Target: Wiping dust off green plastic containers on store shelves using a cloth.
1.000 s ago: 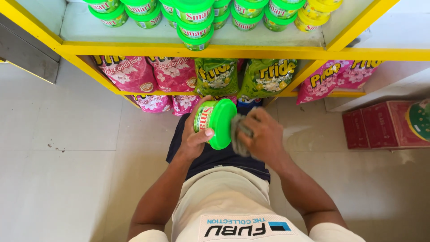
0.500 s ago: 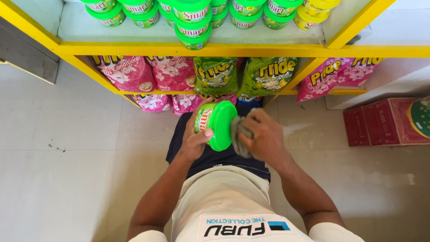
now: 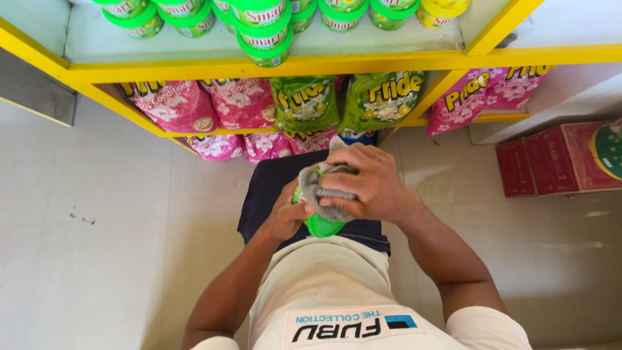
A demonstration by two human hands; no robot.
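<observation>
My left hand (image 3: 285,212) holds a small round green tub (image 3: 322,225) in front of my chest. Most of the tub is hidden under my right hand (image 3: 363,181), which presses a grey cloth (image 3: 319,188) over its top. Only the tub's lower green edge shows below the cloth. Straight ahead stands a yellow shelf unit (image 3: 272,66). Its upper board carries several more green-lidded tubs (image 3: 262,29), stacked in rows.
The lower shelf holds pink soft packs (image 3: 240,104) and green soft packs (image 3: 376,97), with more pink packs (image 3: 473,97) to the right. A red carton (image 3: 557,159) lies on the pale tiled floor (image 3: 97,246) at right.
The green lid was facing up and in plain sight beside the cloth. My right hand has since brought the cloth over the tub and now covers it.
</observation>
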